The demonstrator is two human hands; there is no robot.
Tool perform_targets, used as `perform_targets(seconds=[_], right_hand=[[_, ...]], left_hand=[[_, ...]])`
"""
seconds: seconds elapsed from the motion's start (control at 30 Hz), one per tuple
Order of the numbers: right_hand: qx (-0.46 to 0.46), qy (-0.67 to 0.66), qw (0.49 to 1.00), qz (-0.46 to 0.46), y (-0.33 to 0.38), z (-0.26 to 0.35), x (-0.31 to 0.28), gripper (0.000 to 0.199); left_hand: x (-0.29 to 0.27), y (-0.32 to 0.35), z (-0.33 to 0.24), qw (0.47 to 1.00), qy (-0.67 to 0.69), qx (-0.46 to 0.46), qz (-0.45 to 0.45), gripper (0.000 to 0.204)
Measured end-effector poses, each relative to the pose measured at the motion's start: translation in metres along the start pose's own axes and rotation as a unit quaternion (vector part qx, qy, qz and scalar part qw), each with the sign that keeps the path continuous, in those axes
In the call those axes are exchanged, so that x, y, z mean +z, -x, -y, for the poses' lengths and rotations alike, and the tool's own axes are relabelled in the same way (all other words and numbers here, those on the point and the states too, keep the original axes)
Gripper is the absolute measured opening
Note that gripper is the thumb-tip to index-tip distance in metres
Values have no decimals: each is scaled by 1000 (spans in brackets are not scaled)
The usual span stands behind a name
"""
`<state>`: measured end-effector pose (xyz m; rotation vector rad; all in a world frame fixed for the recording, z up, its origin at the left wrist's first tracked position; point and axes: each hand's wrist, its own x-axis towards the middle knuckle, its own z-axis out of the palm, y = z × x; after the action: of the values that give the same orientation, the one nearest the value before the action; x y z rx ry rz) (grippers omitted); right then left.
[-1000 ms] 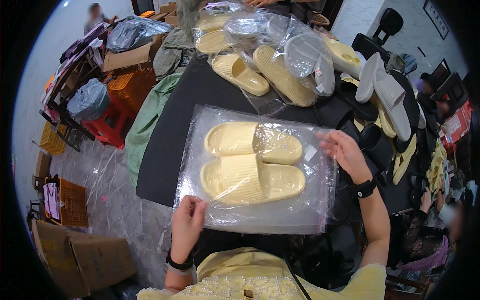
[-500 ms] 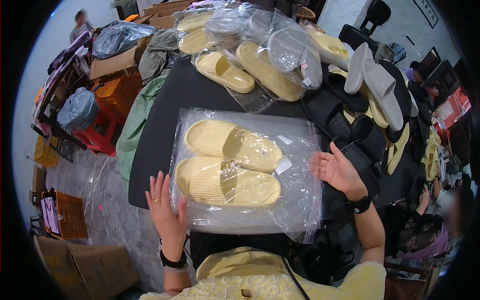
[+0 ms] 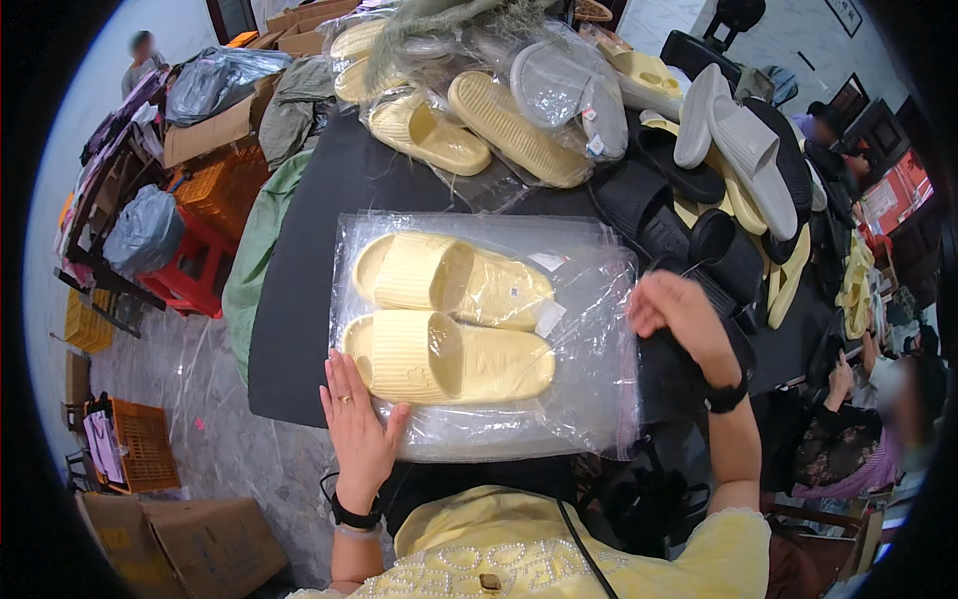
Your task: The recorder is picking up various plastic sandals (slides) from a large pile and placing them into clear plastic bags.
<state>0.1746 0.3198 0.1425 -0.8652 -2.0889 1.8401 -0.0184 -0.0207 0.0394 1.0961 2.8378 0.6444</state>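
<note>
Before me on the dark table lies a clear plastic bag (image 3: 589,389) with a pair of pale yellow slippers (image 3: 489,371) inside, side by side, toes to the left. A small white tag (image 3: 548,318) shows between them. My left hand (image 3: 361,424) lies flat, fingers outstretched, over the bag's lower left corner, its fingertips by the toe of the nearer slipper. At the bag's right edge hovers my right hand (image 3: 677,311), its fingers curled and blurred; whether it pinches the plastic I cannot make out.
Bagged yellow and grey slippers (image 3: 519,125) are heaped at the table's far side. Loose black slippers (image 3: 649,215) and grey ones (image 3: 743,150) pile up on the right. A red stool (image 3: 190,265) and orange crates (image 3: 150,444) stand left. Another person (image 3: 848,439) sits at the right.
My left hand has moved right and come down onto the bag's corner. The fingers of my right hand have curled at the bag's right edge. Greenish netting now shows over the far heap.
</note>
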Motion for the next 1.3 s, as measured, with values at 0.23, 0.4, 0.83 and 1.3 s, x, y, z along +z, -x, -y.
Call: perform_targets(seconds=[0.23, 0.4, 0.83, 1.3], right_hand=[[261, 148, 949, 93, 52, -37, 4, 41], [113, 109, 987, 31, 56, -47, 14, 30], [-291, 448, 845, 40, 18, -24, 21, 30], [-379, 501, 757, 179, -88, -10, 159, 41]], left_hand=[[4, 0, -1, 1000, -25, 4, -14, 83], [2, -1, 0, 1000, -24, -4, -4, 84], [5, -1, -2, 1000, -25, -3, -19, 92], [6, 4, -6, 999, -19, -14, -30, 99]])
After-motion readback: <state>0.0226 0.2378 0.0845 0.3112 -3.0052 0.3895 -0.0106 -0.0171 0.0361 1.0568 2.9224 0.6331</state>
